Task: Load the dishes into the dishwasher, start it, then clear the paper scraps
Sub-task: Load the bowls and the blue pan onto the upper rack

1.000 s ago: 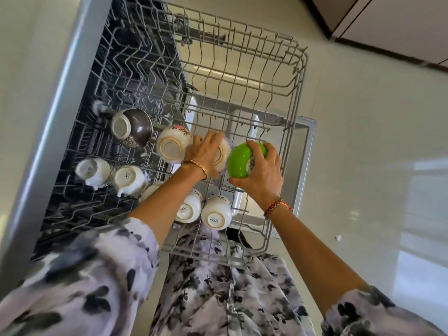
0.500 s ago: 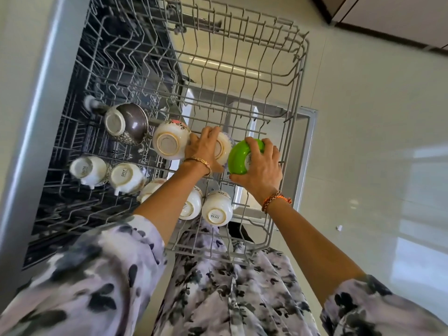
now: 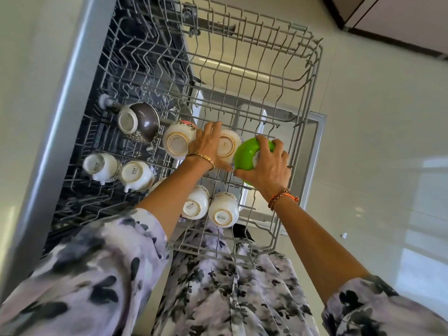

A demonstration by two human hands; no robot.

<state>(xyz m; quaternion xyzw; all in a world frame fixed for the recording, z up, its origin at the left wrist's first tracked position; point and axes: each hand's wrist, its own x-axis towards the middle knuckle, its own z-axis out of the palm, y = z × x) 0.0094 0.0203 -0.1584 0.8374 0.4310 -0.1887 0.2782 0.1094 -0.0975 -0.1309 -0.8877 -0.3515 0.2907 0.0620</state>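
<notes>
While your right hand [image 3: 265, 166] has kept its fingers curled over the green bowl [image 3: 249, 154], the bowl has barely travelled in the last second: it sits tipped on its side in the rack [image 3: 312, 98], just to the inside of that hand and touching or nearly touching the cream bowl [image 3: 228, 145] beside it. Your left hand [image 3: 206, 146] has stayed where it was too, fingers laid fairly straight across that cream bowl and reaching between it and the floral bowl [image 3: 178, 140] on its far side (steadying rather than gripping, as far as you can judge from here).

What has changed is mostly your head, which has drifted so the rack sits a little differently in view. So read this as the settling phase: the green bowl is down among the tines but not released. Nearer you than both hands, two white cups [image 3: 209, 207] stand upside down; out beyond your left hand sit the dark bowl [image 3: 143, 122] and two more cups [image 3: 118, 169].

Loading looks well along on this rack, yet starting the machine and clearing the scraps are still ahead. One small white scrap [image 3: 343, 235] lies on the floor, well out past your right wrist.
</notes>
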